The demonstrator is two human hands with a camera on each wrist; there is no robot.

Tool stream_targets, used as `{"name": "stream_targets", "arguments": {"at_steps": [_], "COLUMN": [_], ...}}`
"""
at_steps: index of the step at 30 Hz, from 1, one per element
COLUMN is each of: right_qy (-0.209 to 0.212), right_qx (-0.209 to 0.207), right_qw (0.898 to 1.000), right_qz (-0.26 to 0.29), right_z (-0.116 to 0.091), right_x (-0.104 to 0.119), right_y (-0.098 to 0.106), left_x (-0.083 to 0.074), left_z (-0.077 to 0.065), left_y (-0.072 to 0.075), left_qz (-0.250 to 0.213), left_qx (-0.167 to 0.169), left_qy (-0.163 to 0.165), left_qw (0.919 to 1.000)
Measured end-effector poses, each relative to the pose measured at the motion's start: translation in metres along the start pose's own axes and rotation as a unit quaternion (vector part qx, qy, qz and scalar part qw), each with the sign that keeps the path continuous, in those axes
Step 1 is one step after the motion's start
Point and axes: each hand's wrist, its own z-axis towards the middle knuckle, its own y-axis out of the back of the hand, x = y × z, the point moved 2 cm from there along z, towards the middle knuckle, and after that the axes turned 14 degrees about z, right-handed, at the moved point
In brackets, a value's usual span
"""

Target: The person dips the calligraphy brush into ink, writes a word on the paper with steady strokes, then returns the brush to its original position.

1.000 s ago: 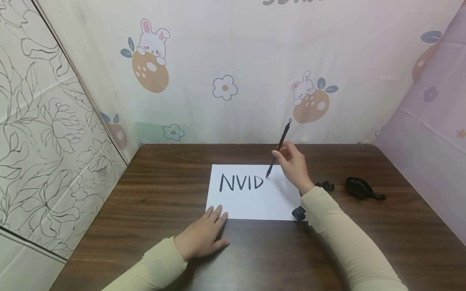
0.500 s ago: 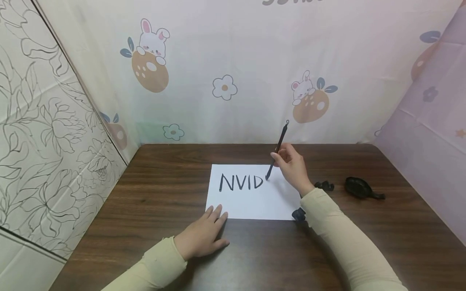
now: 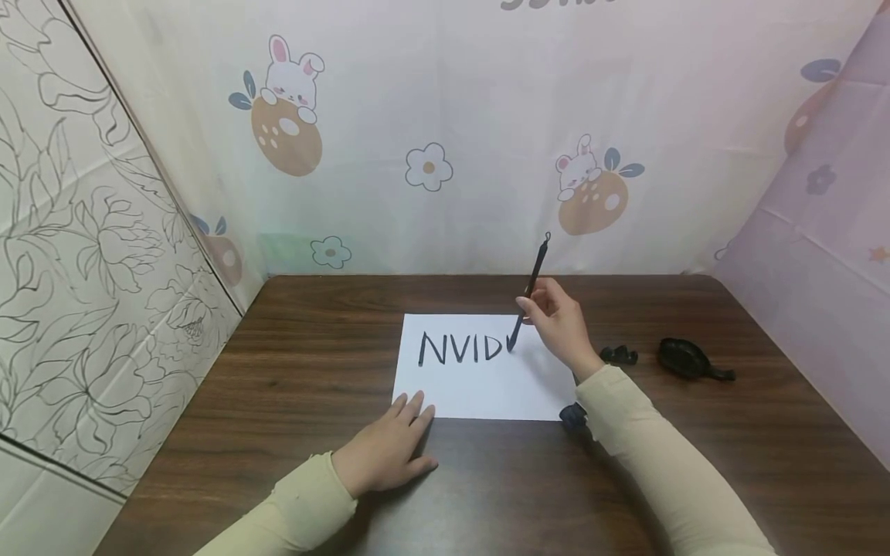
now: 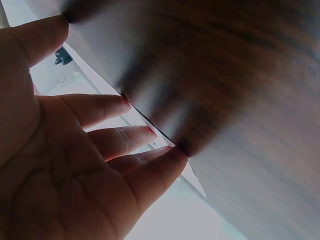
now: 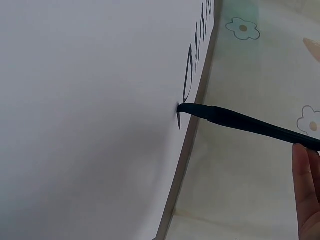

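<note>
And here is the right hand, its grip narrow, thumb and fingers pinching the slim black brush partway up the handle, the looped end leaning up and away! Down below, the bristles touch the white paper, bent over on a short dark stroke just right of the D in the black letters NVID. Over to the left hand: grip wide, fingers stretched out, fingertips on the paper's near left edge, thumb out on the wood-grain surface. At the near right corner of the sheet, a small dark object beside the sleeve; beyond that sleeve, a little black lumpy piece, and farther right, a black dish with a stubby handle
</note>
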Motion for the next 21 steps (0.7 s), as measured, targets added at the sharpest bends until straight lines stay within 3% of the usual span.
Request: {"name": "stream_targets", "arguments": {"at_steps": [21], "right_qy": [0.012], "right_qx": [0.012], "right_qw": [1.0], "right_qz": [-0.001], "right_z": [-0.009], "right_x": [0.0069], "right_y": [0.0007], "left_x": [-0.0007], "left_z": [-0.0014], "left_y": [0.003], "left_qz": [-0.006], "left_qx": [0.0], "left_qy": [-0.002], "left_qw": [1.0]}}
